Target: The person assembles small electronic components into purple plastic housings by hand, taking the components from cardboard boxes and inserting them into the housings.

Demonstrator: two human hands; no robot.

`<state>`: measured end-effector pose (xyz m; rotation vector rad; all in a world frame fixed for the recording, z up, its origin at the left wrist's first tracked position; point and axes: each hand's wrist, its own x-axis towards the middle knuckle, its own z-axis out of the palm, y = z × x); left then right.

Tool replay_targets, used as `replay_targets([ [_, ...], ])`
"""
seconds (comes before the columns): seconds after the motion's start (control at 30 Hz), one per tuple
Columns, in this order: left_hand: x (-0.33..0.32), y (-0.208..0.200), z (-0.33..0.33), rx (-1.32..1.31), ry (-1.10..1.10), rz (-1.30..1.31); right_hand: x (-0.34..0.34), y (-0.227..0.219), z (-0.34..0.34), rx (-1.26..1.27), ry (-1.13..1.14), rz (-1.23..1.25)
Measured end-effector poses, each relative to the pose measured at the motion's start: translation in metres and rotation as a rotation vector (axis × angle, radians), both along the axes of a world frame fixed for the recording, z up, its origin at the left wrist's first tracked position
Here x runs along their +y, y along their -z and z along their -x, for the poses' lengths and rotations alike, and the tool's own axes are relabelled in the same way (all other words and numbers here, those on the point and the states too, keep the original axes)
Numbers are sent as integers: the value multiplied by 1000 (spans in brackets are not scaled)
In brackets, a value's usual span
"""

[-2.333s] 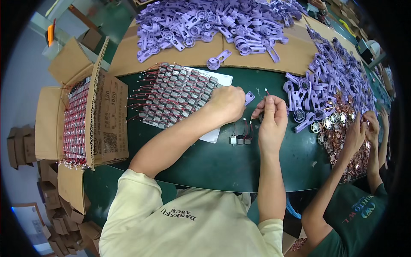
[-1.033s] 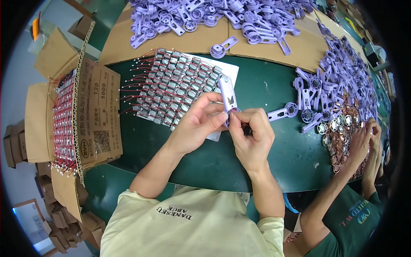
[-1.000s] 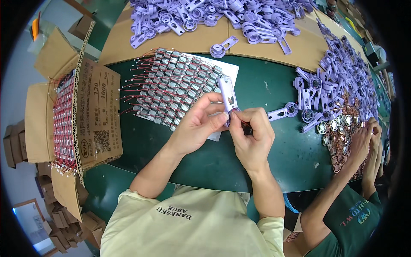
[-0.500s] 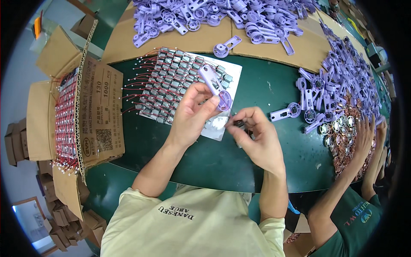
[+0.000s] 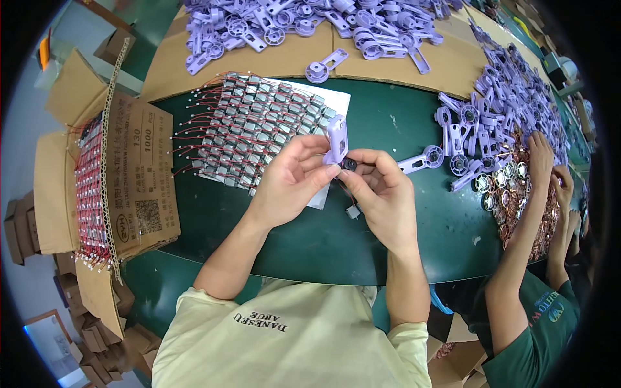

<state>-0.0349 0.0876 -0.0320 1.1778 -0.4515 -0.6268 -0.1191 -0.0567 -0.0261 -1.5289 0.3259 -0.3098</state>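
My left hand (image 5: 284, 184) pinches a purple plastic housing (image 5: 337, 139) between thumb and fingers, with its long slotted arm pointing up. My right hand (image 5: 390, 204) is closed on a small round black part (image 5: 349, 164), which is right against the lower end of the housing. Whether the part sits inside the housing, I cannot tell. Below my right fingers a small silver motor (image 5: 352, 211) dangles, apparently on a thin wire. Beyond my left hand, rows of small motors (image 5: 259, 119) with red wires lie on a white board (image 5: 337, 97).
An open cardboard box (image 5: 145, 174) packed with wired motors stands at left. Purple housings (image 5: 310, 19) are heaped on cardboard at the back, and more (image 5: 498, 116) at right. A co-worker's hands (image 5: 543, 155) reach into copper-coloured rings (image 5: 517, 194). One loose housing (image 5: 424, 158) lies right of my hands.
My left hand has turned the purple housing more upright. My right hand has come up and left, bringing the black part against it. The motor now hangs visibly below.
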Motion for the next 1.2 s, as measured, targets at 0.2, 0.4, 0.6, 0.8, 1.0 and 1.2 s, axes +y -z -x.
replay_targets([
  [0.2,2,6,2,-79,22,-62,3,4,0,-59,38,-81],
  [0.4,0,9,2,-4,10,-13,3,-2,2,-50,-33,285],
  [0.6,3,2,-4,39,-33,-12,1,-2,-3,-133,1,327],
  [0.8,7,9,-3,121,46,-24,5,1,-2,-67,-39,246],
  [1.0,1,-2,6,130,36,-107,-6,7,-3,-28,-4,-99],
  [1.2,0,6,8,-25,32,-131,-8,-7,-1,46,-83,-377],
])
